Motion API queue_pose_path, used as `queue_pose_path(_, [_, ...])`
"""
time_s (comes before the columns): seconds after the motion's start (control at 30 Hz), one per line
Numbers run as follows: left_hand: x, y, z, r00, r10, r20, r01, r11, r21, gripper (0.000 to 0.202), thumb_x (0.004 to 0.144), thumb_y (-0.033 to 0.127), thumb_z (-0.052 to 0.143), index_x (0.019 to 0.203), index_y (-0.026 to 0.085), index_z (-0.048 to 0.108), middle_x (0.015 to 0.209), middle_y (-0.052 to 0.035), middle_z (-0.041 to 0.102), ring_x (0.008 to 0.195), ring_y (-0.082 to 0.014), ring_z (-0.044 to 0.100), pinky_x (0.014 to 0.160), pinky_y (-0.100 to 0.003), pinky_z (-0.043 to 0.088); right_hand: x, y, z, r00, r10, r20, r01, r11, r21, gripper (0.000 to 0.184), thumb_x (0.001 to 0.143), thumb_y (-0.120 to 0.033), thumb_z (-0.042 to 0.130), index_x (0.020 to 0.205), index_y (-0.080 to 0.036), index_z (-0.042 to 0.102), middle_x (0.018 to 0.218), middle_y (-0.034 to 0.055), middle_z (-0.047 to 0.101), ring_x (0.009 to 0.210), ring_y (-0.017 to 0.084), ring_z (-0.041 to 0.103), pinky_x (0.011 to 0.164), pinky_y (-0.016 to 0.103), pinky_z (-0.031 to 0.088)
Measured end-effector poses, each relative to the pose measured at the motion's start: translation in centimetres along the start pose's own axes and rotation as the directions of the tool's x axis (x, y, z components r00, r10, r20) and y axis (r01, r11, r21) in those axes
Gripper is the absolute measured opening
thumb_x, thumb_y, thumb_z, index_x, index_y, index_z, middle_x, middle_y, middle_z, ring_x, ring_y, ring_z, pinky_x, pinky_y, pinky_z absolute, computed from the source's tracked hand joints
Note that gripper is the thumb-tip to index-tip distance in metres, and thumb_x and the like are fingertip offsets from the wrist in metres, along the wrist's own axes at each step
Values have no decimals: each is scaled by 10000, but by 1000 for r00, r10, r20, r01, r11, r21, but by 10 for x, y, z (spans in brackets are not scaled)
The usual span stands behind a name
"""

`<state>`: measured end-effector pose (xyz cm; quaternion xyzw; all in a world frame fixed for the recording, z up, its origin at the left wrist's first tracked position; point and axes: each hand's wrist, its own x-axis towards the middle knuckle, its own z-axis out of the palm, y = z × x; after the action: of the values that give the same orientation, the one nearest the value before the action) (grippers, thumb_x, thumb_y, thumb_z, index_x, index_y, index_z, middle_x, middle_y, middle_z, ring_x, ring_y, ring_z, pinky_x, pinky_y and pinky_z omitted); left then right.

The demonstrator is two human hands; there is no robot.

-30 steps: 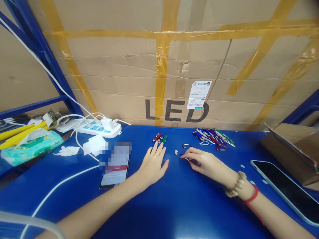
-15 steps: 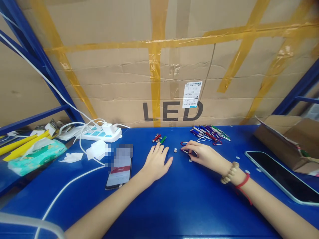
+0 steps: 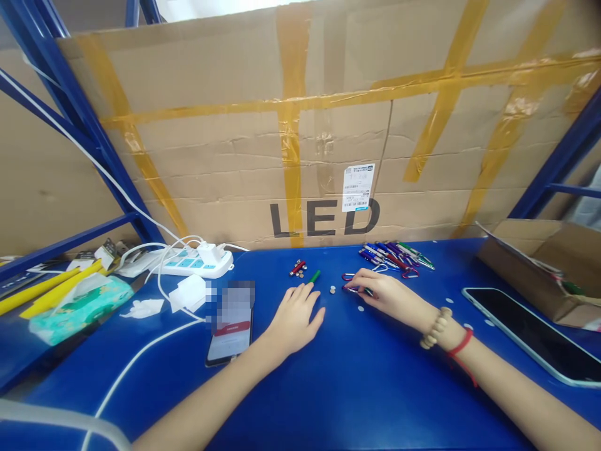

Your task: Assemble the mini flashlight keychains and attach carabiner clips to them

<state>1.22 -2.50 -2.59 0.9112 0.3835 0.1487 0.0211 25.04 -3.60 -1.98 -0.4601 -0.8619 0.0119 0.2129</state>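
My left hand lies palm down on the blue table, fingers stretched forward. At its fingertips is a slim green metal tube, and a short red tube lies beyond, among tiny round metal pieces. My right hand is pinched on a small purple-red metal piece, mostly hidden by the fingers. A carabiner clip lies just behind that hand. Between the hands sit small silvery discs like button cells. Farther back is a pile of coloured metal penlights with carabiner clips.
On the left are a phone, a white power strip with cables, crumpled tissue and a green tissue pack. To the right lie another phone and an open carton. A large cardboard box stands behind.
The camera view has tilted up slightly. My left hand has drawn back a little, with the green tube now apart from the red one. My right hand keeps its pinch.
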Motion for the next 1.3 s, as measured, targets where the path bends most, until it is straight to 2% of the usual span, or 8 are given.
queue_pose_path(0.13, [-7, 9, 3, 993, 118, -16, -119, 992, -52, 373, 894, 267, 388, 1207, 119, 528, 1244, -135, 546, 1255, -274, 399, 1018, -427, 349, -1, 0, 0, 1000, 18, 6, -18, 1000, -2, 314, 840, -106, 398, 1045, -206, 613, 995, 69, 585, 819, 161, 610, 721, 270, 497])
queue_pose_path(0.27, [-9, 16, 4, 984, 171, -51, -176, 977, -123, 315, 877, 237, 413, 1144, 158, 560, 1188, -105, 569, 1137, -223, 501, 969, -380, 401, -1, 3, 1, 1000, 20, -3, -20, 1000, 16, 315, 832, -108, 408, 1048, -213, 613, 983, 64, 590, 817, 157, 610, 722, 260, 493])
queue_pose_path(0.43, [-5, 11, 6, 987, 94, -131, -102, 993, -63, 322, 877, 215, 406, 1148, 155, 570, 1259, -117, 540, 1209, -257, 449, 1001, -436, 359, -2, 3, 1, 1000, 21, 7, -21, 1000, 14, 313, 823, -102, 422, 1045, -211, 613, 989, 70, 594, 825, 160, 612, 723, 260, 497])
queue_pose_path(0.63, [-2, 2, 8, 1000, -10, -24, 8, 997, -82, 366, 909, 295, 383, 1229, 216, 542, 1366, -99, 453, 1305, -291, 334, 1022, -480, 312, -2, -2, 0, 999, -10, 43, 9, 1000, 12, 351, 813, -60, 371, 1019, -210, 612, 1016, 69, 592, 828, 151, 621, 752, 266, 510])
queue_pose_path(0.8, [-2, 2, 12, 996, 9, -86, -16, 996, -87, 333, 903, 252, 396, 1150, 180, 609, 1257, -75, 568, 1226, -266, 439, 999, -429, 339, -1, -6, -2, 999, -47, 22, 47, 999, 13, 321, 835, -96, 362, 1013, -205, 606, 1024, 74, 587, 853, 150, 618, 784, 273, 512])
queue_pose_path(0.9, [-1, 2, 17, 988, 46, -150, -54, 997, -52, 277, 883, 195, 432, 991, 190, 687, 1085, -62, 664, 1053, -225, 552, 903, -373, 397, -1, -8, -4, 998, -58, 30, 57, 998, 17, 334, 815, -90, 371, 1021, -210, 604, 1023, 71, 586, 837, 143, 618, 771, 263, 514])
queue_pose_path(1.03, [-1, 2, 18, 983, 82, -167, -86, 996, -17, 243, 860, 169, 473, 863, 209, 713, 906, -43, 698, 904, -206, 565, 801, -354, 406, -1, -5, -2, 999, -33, 17, 33, 999, 21, 362, 778, -79, 378, 1022, -208, 613, 1009, 74, 589, 756, 132, 622, 692, 246, 527])
queue_pose_path(1.3, [-4, 8, 2, 984, -81, -159, 48, 979, -200, 154, 803, 201, 583, 767, 241, 728, 826, -18, 725, 810, -215, 577, 747, -387, 429, 7, -9, 13, 985, -12, -171, 27, 996, 88, 224, 852, -222, 434, 921, -215, 647, 938, 85, 620, 794, 178, 626, 673, 294, 547])
